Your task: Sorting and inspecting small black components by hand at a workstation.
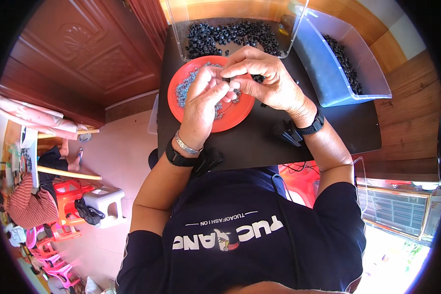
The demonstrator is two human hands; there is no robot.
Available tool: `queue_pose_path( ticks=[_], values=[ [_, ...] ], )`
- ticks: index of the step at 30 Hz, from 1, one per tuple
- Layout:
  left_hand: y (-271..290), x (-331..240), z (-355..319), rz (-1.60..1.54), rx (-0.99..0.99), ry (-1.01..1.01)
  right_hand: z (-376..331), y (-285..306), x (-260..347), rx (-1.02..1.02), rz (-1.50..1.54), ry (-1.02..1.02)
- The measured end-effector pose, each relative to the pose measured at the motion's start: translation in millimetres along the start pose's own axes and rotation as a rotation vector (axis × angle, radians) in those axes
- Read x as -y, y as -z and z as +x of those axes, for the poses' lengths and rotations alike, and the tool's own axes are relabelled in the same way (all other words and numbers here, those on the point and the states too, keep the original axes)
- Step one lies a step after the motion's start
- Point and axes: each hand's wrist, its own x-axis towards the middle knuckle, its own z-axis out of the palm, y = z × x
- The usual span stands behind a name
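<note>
My left hand point(202, 100) and my right hand point(269, 81) meet above an orange-red plate point(236, 117), fingertips pinched together. Between them shows a small black part point(226, 79), mostly covered by the fingers, so its exact shape is hidden. Both hands appear to grip it. In the plate lie many small grey-blue metallic pieces point(183, 93), partly hidden under my hands. A few loose black parts point(258, 78) are beside the plate, near my right hand.
Behind the plate, a clear bin point(176, 36) holds many black parts. A bluish translucent bin point(311, 63) with more black parts stands at the right of the dark table point(250, 149). At far left, a person in a striped top point(31, 206) sits near plastic stools point(68, 196).
</note>
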Motion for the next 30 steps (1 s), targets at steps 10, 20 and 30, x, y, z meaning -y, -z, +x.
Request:
queue_pose_path(
  ticks=[10, 20, 30],
  values=[
    [0.3, -4.8, 2.2, -0.121, -0.011, 0.039, -0.1, -10.6, -3.5, -0.071, -0.155, 0.049],
    [2.0, -1.3, 2.5, -0.238, 0.049, 0.087, -1.8, -10.2, -6.8, -0.084, 0.053, -0.012],
    [3.6, -1.3, 4.7, -0.176, 0.044, 0.046, 1.1, -8.6, -4.1, -0.089, -0.083, 0.036]
  ],
)
